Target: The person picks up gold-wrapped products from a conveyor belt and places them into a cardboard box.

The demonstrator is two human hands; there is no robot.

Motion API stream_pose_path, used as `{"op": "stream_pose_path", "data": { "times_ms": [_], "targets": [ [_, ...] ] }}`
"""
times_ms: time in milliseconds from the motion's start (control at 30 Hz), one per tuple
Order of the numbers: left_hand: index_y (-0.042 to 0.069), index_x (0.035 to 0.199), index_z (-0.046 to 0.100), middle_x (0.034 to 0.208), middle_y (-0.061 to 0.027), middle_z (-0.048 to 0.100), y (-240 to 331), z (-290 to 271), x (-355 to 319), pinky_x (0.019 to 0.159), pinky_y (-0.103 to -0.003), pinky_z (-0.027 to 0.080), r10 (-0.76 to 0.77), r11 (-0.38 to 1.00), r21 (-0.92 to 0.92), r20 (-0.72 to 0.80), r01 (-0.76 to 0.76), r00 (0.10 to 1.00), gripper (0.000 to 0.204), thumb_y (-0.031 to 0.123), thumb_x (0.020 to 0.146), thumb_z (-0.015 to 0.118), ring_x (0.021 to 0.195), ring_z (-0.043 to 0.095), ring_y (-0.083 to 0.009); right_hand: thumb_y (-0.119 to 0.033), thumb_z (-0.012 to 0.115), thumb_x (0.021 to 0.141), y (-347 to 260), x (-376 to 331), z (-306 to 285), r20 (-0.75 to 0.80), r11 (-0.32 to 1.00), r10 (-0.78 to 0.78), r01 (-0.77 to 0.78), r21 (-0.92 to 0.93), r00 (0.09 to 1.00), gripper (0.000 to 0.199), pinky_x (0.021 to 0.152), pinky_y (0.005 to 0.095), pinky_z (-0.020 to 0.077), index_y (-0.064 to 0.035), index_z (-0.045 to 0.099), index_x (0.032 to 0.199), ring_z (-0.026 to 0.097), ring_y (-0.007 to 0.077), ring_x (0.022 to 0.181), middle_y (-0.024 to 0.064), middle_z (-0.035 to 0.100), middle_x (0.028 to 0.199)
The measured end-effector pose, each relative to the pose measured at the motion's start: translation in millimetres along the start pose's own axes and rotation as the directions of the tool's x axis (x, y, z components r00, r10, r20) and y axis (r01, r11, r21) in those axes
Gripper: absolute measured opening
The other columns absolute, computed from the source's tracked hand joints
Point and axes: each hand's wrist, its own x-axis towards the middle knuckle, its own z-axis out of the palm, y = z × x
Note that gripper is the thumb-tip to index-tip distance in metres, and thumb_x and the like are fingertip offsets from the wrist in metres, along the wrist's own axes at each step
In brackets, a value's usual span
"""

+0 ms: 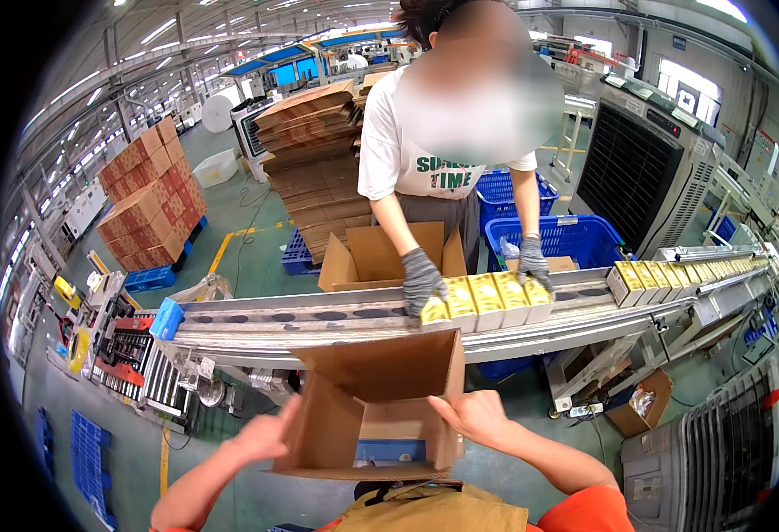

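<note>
An open brown cardboard box is in front of me, its opening turned up toward me and its flaps spread. My right hand grips the right wall, thumb on the inner side and fingers outside. At the left wall is my left hand, smeared by motion, so its finger grip is unclear. Something blue shows at the bottom inside the box; I cannot tell what it is. Just beyond, several yellow-and-white small cartons stand in a row on the conveyor, between a co-worker's gloved hands.
Another open cardboard box stands beyond the conveyor, beside the co-worker. More small cartons line the belt at the right. Stacked flat cardboard, blue crates and a large air cooler stand behind. A roller section is at left.
</note>
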Motion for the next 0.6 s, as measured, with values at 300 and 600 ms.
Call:
{"op": "stream_pose_path", "data": {
  "times_ms": [300,600],
  "targets": [
    [-0.02,0.136,0.003,0.083,-0.029,0.063,68.0,98.5,102.5,0.071,-0.045,0.051,0.045,0.987,0.147,0.155,-0.068,0.987,0.103,0.041,0.078,0.062,0.077,0.065,-0.0373,-0.036,0.063,0.078,32.6,-43.2,154.6,0.503,0.906,-0.375,0.424,0.02,0.778,0.035,0.055,0.0385,0.0477,-0.002,0.058,0.082,0.063,0.0265,0.064,0.0131,0.061,0.067],
    [-0.001,0.141,0.027,0.12,-0.0226,0.056,50.8,87.1,73.5,0.094,-0.042,0.043,0.318,0.946,-0.178,0.374,-0.269,0.871,0.076,0.053,0.09,0.044,0.111,0.054,-0.0365,-0.017,0.056,0.079,10.7,63.2,56.8,0.058,0.877,-0.253,0.254,-0.407,0.966,0.044,0.1,0.047,0.0347,0.001,0.047,0.118,0.049,0.0339,0.113,0.018,0.055,0.104]
  ]
}}
